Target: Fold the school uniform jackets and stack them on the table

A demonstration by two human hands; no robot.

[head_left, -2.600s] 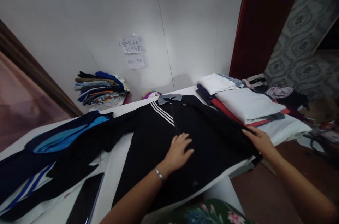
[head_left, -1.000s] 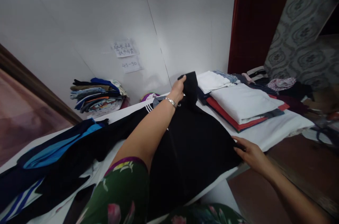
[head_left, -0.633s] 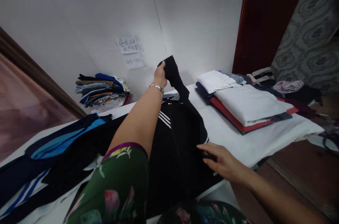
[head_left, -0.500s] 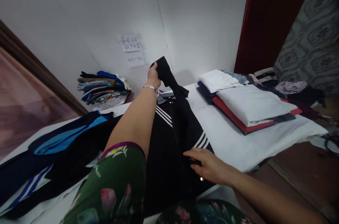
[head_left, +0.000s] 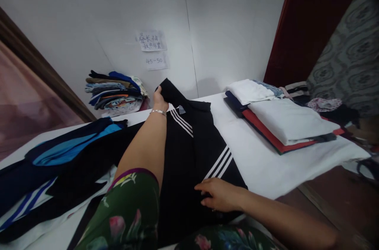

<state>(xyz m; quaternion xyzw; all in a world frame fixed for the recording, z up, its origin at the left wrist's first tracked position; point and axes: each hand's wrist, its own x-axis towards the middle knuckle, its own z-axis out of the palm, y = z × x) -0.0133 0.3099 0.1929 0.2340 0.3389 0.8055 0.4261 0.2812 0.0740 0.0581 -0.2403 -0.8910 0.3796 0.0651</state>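
Pink curtain (head_left: 32,96): hangs at the far left.
Navy-and-blue garment (head_left: 71,147): lies loosely on the white-covered table (head_left: 251,167), apart from both hands.
Stack of folded clothes (head_left: 115,96): stands by the wall, just beyond the left hand.
Left hand (head_left: 160,101): fingers are closed on black cloth at the upper edge of the jacket; the held strip runs from them to the right, along the garment's top.
Paper notes (head_left: 153,45): two, on the wall above the left hand; the lower reads "45-50".
Black jacket (head_left: 180,167): spreads over the table between the hands, one set of white stripes below and right of the left fingers, another running up and right from the right fingers.
Right hand (head_left: 220,194): fingers lie low on the jacket, thumb slightly apart; whether they pinch cloth, I cannot tell.
White folded garment (head_left: 291,120): tops a pile right of the jacket, well apart from the fingers.
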